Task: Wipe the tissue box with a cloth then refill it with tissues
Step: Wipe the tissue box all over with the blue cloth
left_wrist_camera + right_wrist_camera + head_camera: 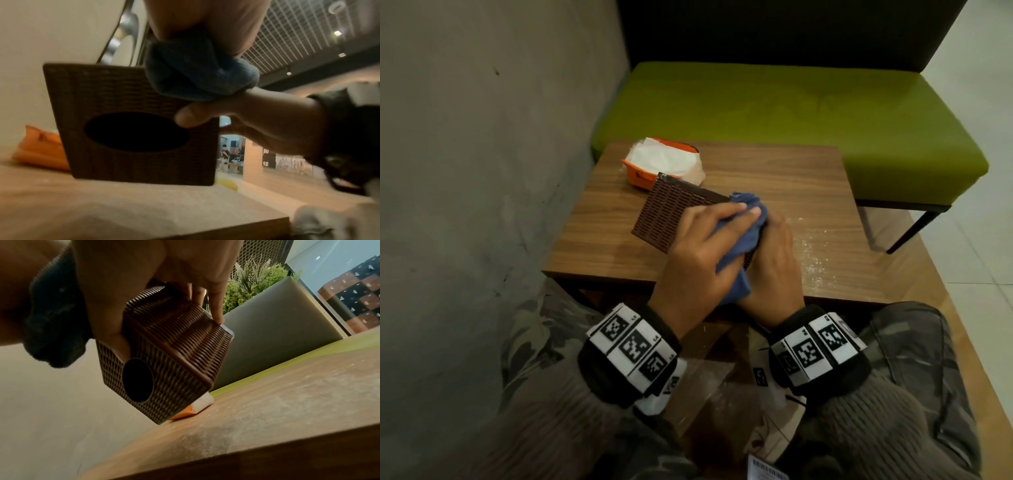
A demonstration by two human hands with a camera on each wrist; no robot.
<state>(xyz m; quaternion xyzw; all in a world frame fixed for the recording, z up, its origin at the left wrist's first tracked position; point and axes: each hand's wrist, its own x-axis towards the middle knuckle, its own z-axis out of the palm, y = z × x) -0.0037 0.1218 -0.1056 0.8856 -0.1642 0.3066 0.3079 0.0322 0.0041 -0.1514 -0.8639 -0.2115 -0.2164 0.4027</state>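
A brown woven tissue box (671, 212) lies tilted on the wooden table (774, 171), its empty oval opening (135, 133) facing me. My left hand (698, 250) holds a bunched blue cloth (738, 281) against the box's upper right edge; the left wrist view shows the cloth (195, 73) wadded under that hand (205, 19). My right hand (774, 260) grips the box's right side. Its thumb (189, 118) lies on the front face beside the opening, and its fingers (216, 308) reach over the far edge of the box (174, 353). An orange pack of white tissues (664, 161) sits just behind the box.
A grey wall (482, 137) runs close along the table's left side. A green bench (791, 102) with a dark backrest stands beyond the table. White dust or crumbs (811, 246) speckle the table's right half. My knees are under the near edge.
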